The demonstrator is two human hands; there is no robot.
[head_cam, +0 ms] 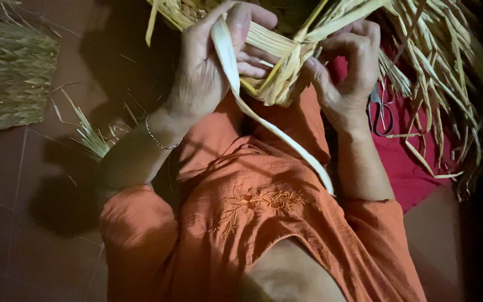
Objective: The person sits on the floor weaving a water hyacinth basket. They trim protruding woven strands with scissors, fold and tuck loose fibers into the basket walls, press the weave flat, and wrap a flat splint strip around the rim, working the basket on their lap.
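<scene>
- Left hand [208, 67] curled around a long pale palm-leaf strip [264, 117], thumb and fingers pinching it near the top.
- Strip trailing down across orange embroidered blouse [252, 212], loose end near right forearm.
- Right hand [345, 67] closed, fingertips gripping edge of half-woven straw basket [286, 61].
- Basket held up between both hands at top centre, loose strands [437, 72] fanning out right.
- Scissors [381, 109] on red cloth [409, 162], just beside right wrist.
- Woven mat [9, 72] on brown tiled floor [6, 212], far left.
- Thin bracelet [160, 140] on left wrist.
</scene>
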